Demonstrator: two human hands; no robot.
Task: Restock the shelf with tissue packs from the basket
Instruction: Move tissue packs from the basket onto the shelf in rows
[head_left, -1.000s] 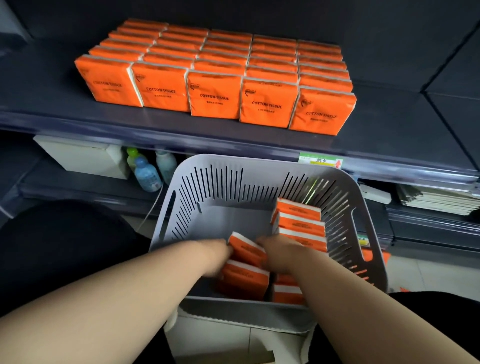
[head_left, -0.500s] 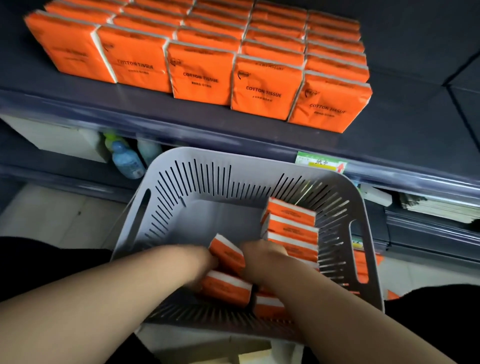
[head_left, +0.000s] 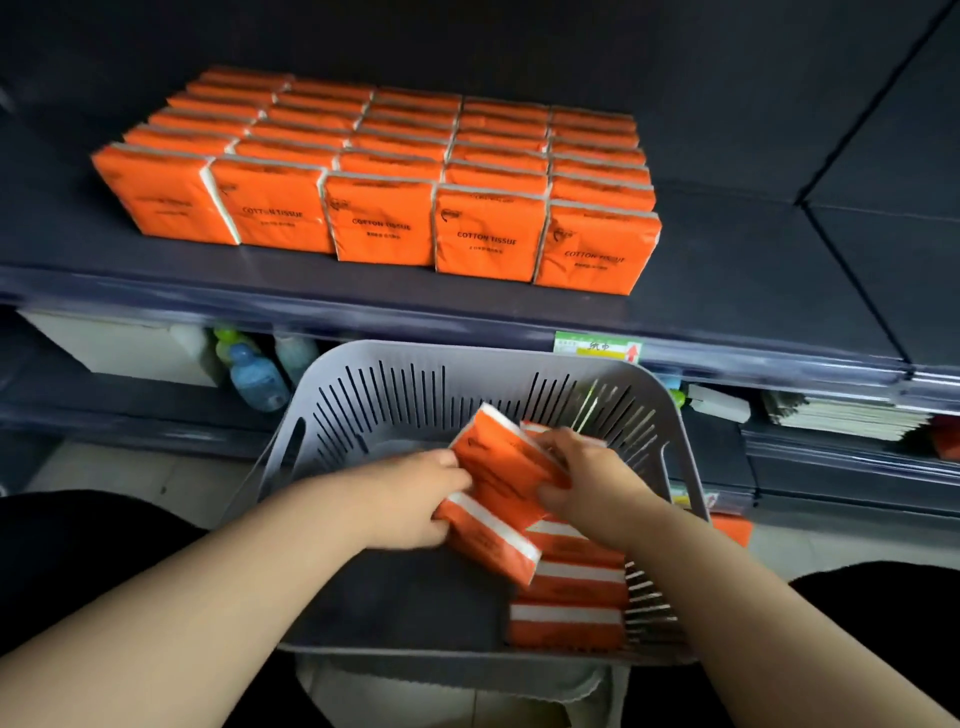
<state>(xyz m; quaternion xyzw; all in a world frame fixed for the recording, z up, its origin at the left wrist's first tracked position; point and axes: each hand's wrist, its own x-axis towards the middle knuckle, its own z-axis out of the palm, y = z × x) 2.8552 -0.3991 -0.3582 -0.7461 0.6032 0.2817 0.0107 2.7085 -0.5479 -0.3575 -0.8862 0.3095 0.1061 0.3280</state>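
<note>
Orange tissue packs (head_left: 382, 226) with black lettering, white-edged, grey slotted basket (head_left: 415, 364), dark navy shelf (head_left: 311, 291)

Left fingers (head_left: 445, 465) perhaps behind blurred tissue packs (head_left: 498, 470)

White carton (head_left: 130, 348) on lower shelf (head_left: 130, 410) at left. Blue-capped clear bottle (head_left: 257, 382) just beside it, green-capped bottle (head_left: 227, 338) behind. Green-white price label (head_left: 597, 351) with red arrow. Right side: small white box (head_left: 719, 402), stack of booklets (head_left: 841, 415). Pale tiled floor (head_left: 130, 478).
</note>
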